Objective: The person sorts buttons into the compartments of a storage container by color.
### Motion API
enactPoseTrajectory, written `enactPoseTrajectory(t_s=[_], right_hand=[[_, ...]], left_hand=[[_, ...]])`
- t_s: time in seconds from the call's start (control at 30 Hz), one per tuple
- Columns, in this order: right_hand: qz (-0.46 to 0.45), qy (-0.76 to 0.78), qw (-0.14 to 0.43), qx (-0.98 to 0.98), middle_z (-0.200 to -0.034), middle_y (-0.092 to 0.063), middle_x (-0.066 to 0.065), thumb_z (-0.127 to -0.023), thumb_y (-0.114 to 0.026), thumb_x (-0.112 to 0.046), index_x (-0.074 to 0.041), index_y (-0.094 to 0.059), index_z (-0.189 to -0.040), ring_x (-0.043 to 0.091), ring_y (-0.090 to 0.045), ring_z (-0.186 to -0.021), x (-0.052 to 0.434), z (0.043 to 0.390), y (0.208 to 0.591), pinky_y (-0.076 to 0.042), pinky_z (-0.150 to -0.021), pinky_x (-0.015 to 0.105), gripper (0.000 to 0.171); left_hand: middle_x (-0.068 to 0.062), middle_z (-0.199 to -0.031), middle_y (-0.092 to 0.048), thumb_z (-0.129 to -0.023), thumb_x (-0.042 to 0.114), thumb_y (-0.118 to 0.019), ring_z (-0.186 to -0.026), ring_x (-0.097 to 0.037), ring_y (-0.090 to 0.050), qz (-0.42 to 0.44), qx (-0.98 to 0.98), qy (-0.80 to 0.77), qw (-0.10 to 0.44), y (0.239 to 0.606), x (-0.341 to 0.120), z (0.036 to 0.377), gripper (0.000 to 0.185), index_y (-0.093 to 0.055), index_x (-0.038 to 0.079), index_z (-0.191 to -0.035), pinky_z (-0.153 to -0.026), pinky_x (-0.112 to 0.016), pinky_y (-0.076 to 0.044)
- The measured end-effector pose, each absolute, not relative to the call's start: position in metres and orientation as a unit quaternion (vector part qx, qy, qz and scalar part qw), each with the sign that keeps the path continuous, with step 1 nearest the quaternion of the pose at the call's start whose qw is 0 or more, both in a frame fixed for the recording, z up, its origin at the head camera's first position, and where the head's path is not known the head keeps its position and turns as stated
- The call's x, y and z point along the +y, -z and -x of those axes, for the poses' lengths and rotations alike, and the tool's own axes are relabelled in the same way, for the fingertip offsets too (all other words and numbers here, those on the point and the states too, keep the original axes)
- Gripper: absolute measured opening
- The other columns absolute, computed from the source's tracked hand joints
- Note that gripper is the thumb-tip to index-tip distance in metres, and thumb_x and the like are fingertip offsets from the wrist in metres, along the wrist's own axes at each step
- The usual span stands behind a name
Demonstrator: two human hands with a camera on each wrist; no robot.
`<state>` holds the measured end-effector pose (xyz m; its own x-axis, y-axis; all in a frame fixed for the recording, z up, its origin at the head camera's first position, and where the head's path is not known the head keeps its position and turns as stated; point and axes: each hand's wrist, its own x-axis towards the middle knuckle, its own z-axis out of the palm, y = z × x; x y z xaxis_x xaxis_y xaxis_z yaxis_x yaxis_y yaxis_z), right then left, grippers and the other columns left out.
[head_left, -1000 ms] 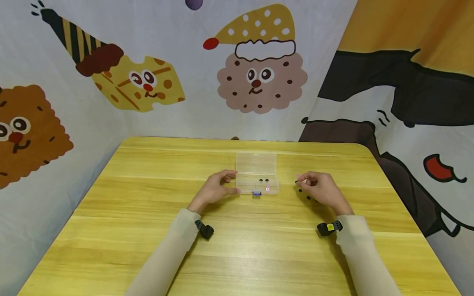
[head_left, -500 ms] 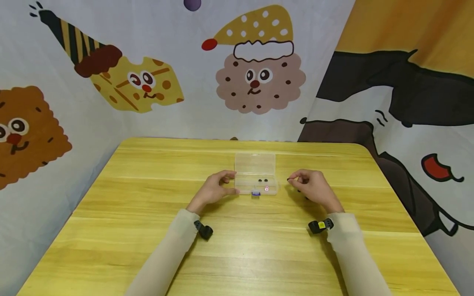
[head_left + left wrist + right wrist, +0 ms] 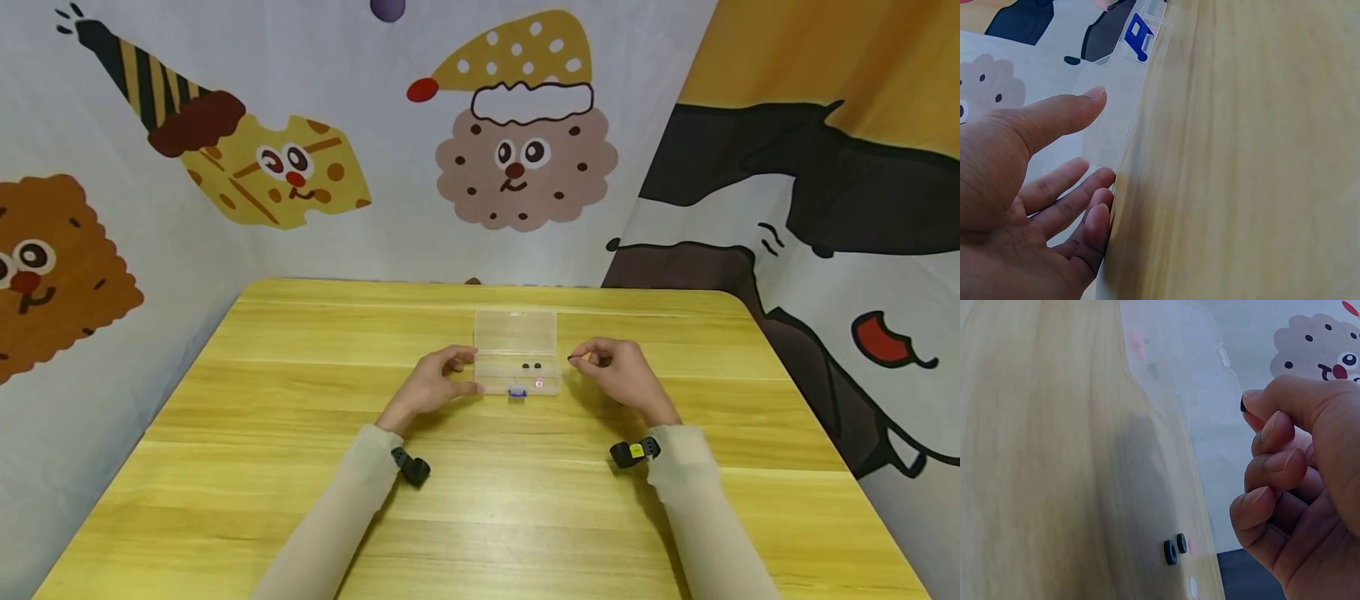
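A clear plastic box point(image 3: 497, 364) lies with its lid point(image 3: 515, 332) raised at the back and a blue latch point(image 3: 517, 393) at the front. Inside are two small black discs point(image 3: 531, 366) and a pink ring-like piece point(image 3: 539, 383). My left hand point(image 3: 433, 382) holds the box's left end, thumb at the front corner and fingers at the back. Just right of the box, my right hand point(image 3: 617, 373) pinches another small black disc point(image 3: 1243, 404) between thumb and index finger, the other fingers curled.
On the table point(image 3: 1035, 456) in the right wrist view lie two more black discs point(image 3: 1170, 552), beside a pink piece point(image 3: 1190, 547) and a whitish piece point(image 3: 1193, 587). Behind the table hangs a cartoon-printed cloth point(image 3: 420, 208).
My right hand has moved left with the black disc, from the loose pieces to the box's right side. The left hand and the box have stayed in place.
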<state>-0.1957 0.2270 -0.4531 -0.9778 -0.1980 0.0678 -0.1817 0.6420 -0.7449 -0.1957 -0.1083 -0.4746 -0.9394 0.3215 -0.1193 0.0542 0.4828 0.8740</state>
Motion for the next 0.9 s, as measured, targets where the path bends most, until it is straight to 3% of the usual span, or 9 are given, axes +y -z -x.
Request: enactPoseTrajectory(t_s=[0.67, 0.9], right_hand=[[0.118, 0.42, 0.002, 0.9, -0.073, -0.06, 0.005, -0.098, -0.072, -0.027, -0.019, -0.075, -0.101, 0.015, -0.042, -0.054, 0.207, 0.205, 0.444, -0.034, -0.045, 0.025, 0.009], [0.129, 0.418, -0.006, 0.899, -0.073, -0.06, 0.003, -0.097, -0.073, -0.025, -0.017, -0.076, -0.101, 0.015, -0.045, -0.057, 0.199, 0.208, 0.444, -0.036, -0.05, 0.025, 0.01]], left_hand=[[-0.003, -0.136, -0.064, -0.085, 0.022, -0.086, -0.122, -0.025, -0.058, -0.104, 0.852, -0.498, 0.127, 0.477, -0.108, 0.197, 0.064, -0.059, 0.016, -0.144, -0.108, -0.045, -0.048], [-0.003, -0.137, -0.064, -0.085, 0.023, -0.086, -0.122, -0.025, -0.057, -0.107, 0.853, -0.495, 0.127, 0.477, -0.108, 0.197, 0.065, -0.059, 0.016, -0.144, -0.108, -0.045, -0.048]])
